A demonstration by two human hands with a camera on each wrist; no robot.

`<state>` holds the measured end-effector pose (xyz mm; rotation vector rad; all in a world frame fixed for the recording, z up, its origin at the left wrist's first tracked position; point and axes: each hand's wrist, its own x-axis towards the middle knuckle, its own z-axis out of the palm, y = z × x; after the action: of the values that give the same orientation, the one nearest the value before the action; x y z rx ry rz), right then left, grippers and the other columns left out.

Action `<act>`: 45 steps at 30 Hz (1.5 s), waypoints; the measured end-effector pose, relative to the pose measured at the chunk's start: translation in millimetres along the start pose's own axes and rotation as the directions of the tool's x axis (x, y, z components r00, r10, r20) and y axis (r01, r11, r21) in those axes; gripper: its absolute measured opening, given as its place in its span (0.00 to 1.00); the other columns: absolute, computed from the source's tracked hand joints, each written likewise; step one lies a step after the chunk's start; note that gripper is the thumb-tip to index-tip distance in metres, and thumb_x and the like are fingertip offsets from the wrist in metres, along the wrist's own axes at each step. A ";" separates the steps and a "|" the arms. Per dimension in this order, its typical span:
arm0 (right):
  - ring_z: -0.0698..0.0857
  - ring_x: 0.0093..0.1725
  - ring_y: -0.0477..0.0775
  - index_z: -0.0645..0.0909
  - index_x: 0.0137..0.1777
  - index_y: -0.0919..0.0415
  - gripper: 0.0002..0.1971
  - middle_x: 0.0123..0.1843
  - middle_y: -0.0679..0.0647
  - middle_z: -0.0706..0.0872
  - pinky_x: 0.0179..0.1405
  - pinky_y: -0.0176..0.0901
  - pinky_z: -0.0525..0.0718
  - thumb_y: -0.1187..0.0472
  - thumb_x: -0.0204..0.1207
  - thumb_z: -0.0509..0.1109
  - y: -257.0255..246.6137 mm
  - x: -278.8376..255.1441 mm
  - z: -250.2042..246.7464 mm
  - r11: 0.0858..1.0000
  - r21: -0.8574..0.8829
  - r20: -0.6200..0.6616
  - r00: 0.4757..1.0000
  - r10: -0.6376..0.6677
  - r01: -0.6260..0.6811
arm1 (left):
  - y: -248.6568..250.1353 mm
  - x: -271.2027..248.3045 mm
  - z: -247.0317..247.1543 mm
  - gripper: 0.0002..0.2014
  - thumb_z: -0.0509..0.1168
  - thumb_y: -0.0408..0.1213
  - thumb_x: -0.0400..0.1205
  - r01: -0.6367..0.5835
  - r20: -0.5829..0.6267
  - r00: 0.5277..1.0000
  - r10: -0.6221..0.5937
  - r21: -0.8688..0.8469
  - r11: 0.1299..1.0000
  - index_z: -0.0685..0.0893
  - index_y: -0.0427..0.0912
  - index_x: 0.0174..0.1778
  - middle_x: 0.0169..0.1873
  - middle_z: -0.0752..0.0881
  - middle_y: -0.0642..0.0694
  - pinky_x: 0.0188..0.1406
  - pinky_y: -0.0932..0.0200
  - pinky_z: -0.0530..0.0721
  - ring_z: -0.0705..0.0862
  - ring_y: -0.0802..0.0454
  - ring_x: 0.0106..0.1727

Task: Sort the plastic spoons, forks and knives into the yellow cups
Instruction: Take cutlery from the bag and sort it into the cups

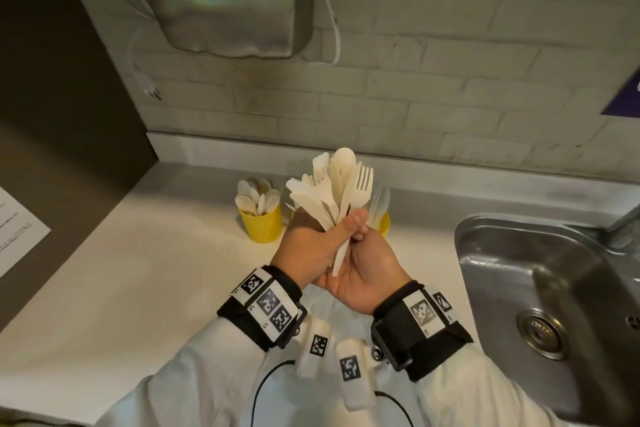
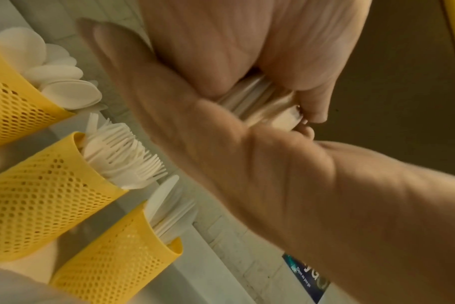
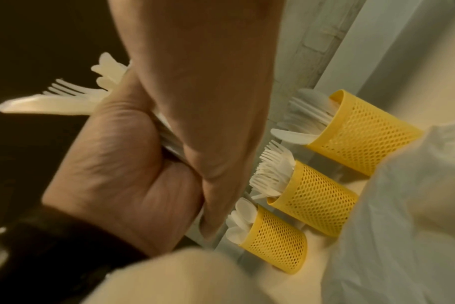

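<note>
Spoon cup (image 1: 260, 224): far left of the row on the counter (image 1: 138, 270); we see it already stocked with spoon bowls up.
Fork cup (image 2: 42, 197): middle of the row, hidden behind our hands in the head view, its forks standing tines up.
Left hand (image 1: 308, 246): we curl it tightly round the handles of the mixed bundle (image 1: 332, 187), which fans upward above the cups.
Right hand (image 1: 363, 270): we cup it under the bundle, fingertips pinching one white handle (image 1: 341, 256) that sticks out below.
Knife cup (image 3: 356, 133): far right of the row, near the sink (image 1: 554, 288), knives inside.
Doing it well: we judge the step is drawing one piece free, so we should loosen the left fist only slightly, pull straight along the handle, check its head, then drop it handle first.
</note>
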<state>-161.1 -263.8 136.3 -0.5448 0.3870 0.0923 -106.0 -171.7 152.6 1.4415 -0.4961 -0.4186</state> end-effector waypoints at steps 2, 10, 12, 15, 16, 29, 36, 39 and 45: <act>0.86 0.71 0.62 0.87 0.69 0.48 0.29 0.71 0.55 0.89 0.75 0.68 0.78 0.32 0.85 0.55 2.4 -0.7 2.1 0.993 -0.118 -0.046 0.999 -0.016 0.010 | 0.7 2.4 -1.9 0.10 0.76 0.50 0.78 -0.052 0.042 0.998 0.051 0.026 0.998 0.92 0.50 0.36 0.34 0.93 0.47 0.50 0.57 0.87 0.92 0.52 0.40; 0.87 0.58 0.64 0.85 0.64 0.62 0.21 0.61 0.62 0.89 0.68 0.63 0.83 0.46 0.89 0.61 -32.8 -2.5 -9.5 0.797 -0.544 -0.194 0.885 -0.424 0.262 | -3.1 12.0 -29.8 0.06 0.73 0.38 0.82 0.044 0.233 0.972 0.026 -0.290 0.956 0.88 0.40 0.50 0.26 0.79 0.43 0.31 0.53 0.88 0.78 0.52 0.24; 0.88 0.66 0.63 0.86 0.66 0.59 0.16 0.67 0.58 0.90 0.66 0.57 0.84 0.53 0.89 0.63 -50.1 -11.5 3.6 0.711 -0.603 -0.131 0.834 -0.537 0.363 | -5.6 12.7 -37.7 0.08 0.75 0.40 0.83 0.060 0.272 0.962 0.018 -0.276 0.959 0.87 0.40 0.52 0.26 0.79 0.43 0.30 0.52 0.87 0.77 0.51 0.24; 0.87 0.69 0.57 0.87 0.67 0.55 0.13 0.67 0.49 0.91 0.70 0.57 0.85 0.60 0.88 0.65 -65.4 -25.0 26.8 0.527 -0.712 0.041 0.777 -0.628 0.464 | -4.9 17.1 -48.2 0.07 0.76 0.41 0.81 0.072 0.280 0.960 -0.002 -0.238 0.969 0.89 0.43 0.49 0.28 0.82 0.41 0.28 0.54 0.82 0.79 0.49 0.24; 0.87 0.69 0.54 0.88 0.67 0.53 0.13 0.67 0.47 0.90 0.70 0.57 0.85 0.61 0.88 0.66 -68.1 -28.6 34.7 0.457 -0.747 0.091 0.755 -0.649 0.483 | -3.2 18.7 -51.7 0.05 0.76 0.41 0.81 0.069 0.281 0.960 -0.001 -0.231 0.970 0.90 0.45 0.47 0.29 0.83 0.41 0.27 0.55 0.81 0.79 0.48 0.24; 0.87 0.53 0.45 0.89 0.62 0.47 0.14 0.54 0.45 0.89 0.54 0.43 0.87 0.52 0.77 0.81 -69.9 9.3 114.3 -0.243 -0.876 0.482 0.723 -0.496 0.417 | 6.0 30.4 -105.1 0.09 0.74 0.38 0.83 0.136 0.521 0.848 -0.102 -0.028 0.990 0.88 0.41 0.37 0.26 0.82 0.40 0.20 0.58 0.77 0.74 0.49 0.18; 0.87 0.41 0.51 0.89 0.49 0.58 0.02 0.42 0.54 0.91 0.50 0.46 0.88 0.61 0.80 0.79 -63.6 39.2 120.9 -0.114 -0.851 0.512 0.757 -0.407 0.513 | 4.3 30.6 -127.6 0.07 0.73 0.37 0.81 0.181 0.553 0.816 -0.169 0.034 0.983 0.86 0.35 0.45 0.26 0.83 0.41 0.20 0.58 0.80 0.76 0.50 0.19; 0.85 0.40 0.46 0.88 0.49 0.57 0.02 0.40 0.49 0.89 0.47 0.42 0.84 0.61 0.82 0.76 -63.0 45.9 119.3 -0.071 -0.867 0.475 0.774 -0.419 0.493 | 2.5 32.4 -134.5 0.06 0.72 0.35 0.83 0.185 0.555 0.808 -0.199 0.081 0.979 0.86 0.36 0.47 0.27 0.84 0.42 0.20 0.58 0.81 0.77 0.50 0.20; 0.82 0.37 0.45 0.83 0.51 0.61 0.06 0.37 0.44 0.84 0.43 0.48 0.84 0.59 0.86 0.70 -59.7 56.2 120.6 -0.089 -0.872 0.462 0.749 -0.475 0.481 | -1.0 37.1 -140.3 0.05 0.71 0.35 0.84 0.169 0.542 0.819 -0.190 0.088 0.982 0.87 0.38 0.45 0.29 0.85 0.41 0.21 0.58 0.79 0.77 0.50 0.21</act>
<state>-57.8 -252.7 238.5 -2.0935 0.0051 -0.4397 3.0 -76.2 145.7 1.3987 -0.8338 -0.9987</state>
